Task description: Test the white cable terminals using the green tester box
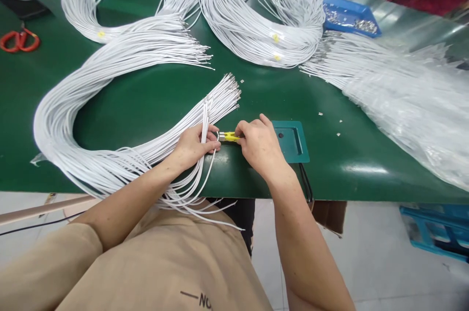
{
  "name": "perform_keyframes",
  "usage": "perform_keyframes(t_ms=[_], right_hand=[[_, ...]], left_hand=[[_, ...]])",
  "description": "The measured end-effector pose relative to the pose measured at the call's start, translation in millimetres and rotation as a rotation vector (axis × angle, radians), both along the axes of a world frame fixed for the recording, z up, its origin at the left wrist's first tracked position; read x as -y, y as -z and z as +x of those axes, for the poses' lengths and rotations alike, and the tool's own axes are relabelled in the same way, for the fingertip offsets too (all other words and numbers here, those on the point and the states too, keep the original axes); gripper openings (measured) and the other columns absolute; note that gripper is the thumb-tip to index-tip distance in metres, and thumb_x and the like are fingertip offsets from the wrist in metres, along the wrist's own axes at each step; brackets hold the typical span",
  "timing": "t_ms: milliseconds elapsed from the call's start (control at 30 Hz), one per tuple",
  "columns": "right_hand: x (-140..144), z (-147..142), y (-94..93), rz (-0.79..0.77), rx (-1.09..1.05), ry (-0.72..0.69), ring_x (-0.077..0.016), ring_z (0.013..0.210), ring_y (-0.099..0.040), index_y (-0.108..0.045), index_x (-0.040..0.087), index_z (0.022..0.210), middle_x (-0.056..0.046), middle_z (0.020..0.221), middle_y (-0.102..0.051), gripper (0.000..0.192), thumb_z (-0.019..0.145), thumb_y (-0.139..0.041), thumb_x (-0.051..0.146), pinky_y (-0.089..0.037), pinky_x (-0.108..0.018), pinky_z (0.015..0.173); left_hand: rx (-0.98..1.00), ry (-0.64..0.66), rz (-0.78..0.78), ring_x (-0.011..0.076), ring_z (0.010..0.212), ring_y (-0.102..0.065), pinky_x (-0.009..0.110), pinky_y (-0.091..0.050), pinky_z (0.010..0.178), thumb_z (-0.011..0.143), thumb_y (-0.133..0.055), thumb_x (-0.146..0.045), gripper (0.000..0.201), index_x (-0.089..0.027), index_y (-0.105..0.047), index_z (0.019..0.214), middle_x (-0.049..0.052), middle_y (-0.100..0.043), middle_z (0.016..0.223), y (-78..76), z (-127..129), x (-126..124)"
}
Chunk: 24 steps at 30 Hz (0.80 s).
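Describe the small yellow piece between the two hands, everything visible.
The yellow piece is small, looks like plastic, and lies roughly level just above the green table, beside the teal tray. The right hand pinches its right end; the left hand holds a white wire whose metal tip meets its left end. Finer details are too small to tell.

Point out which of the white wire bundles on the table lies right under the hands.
The bundle curving from the left edge: its terminal ends fan out just above the left hand, which pins its strands. The other bundles lie farther up the table, untouched.
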State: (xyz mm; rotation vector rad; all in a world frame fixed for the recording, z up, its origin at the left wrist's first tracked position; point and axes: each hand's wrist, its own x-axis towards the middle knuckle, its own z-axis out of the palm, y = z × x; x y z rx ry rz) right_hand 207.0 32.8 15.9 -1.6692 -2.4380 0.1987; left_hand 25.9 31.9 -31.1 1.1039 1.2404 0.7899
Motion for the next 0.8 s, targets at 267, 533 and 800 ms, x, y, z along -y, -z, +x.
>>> perform_keyframes(t_ms=[267,533,800], right_hand=[[43.9,-32.4,-10.0,0.065,-0.217,0.024,-0.0210,0.087,-0.055,-0.062,0.018,0.092,-0.007,0.092,-0.068,0.018,0.093,-0.045,0.024,-0.039,-0.034,0.079],[95.4,-75.9,7.3,0.014,0.041,-0.236,-0.0246,0.084,-0.056,-0.060,0.015,0.084,-0.010,0.082,-0.065,0.019,0.087,-0.042,0.009,-0.041,-0.036,0.069],[116.6,-68.7,-18.1,-0.334,0.004,-0.162,-0.0211,0.053,-0.060,-0.066,0.018,0.074,-0.008,0.060,-0.066,0.016,0.084,-0.054,0.022,-0.039,-0.032,0.050]], left_hand=[[0.068,-0.034,-0.031,0.0121,0.057,-0.062,0.025,-0.048,0.057,0.060,-0.077,-0.020,0.038,-0.015,-0.060,0.094,-0.003,-0.062,0.067,-1.7,-7.4,-0.3],[0.117,0.019,0.007,0.0125,0.067,-0.061,0.023,-0.042,0.057,0.062,-0.080,-0.032,0.032,-0.014,-0.068,0.085,0.003,-0.066,0.084,-18.4,-19.2,17.2],[0.009,0.098,0.087,0.0170,0.079,-0.061,0.027,-0.045,0.073,0.070,-0.073,-0.047,0.038,-0.015,-0.072,0.092,0.006,-0.069,0.079,-34.2,-36.3,32.7]])
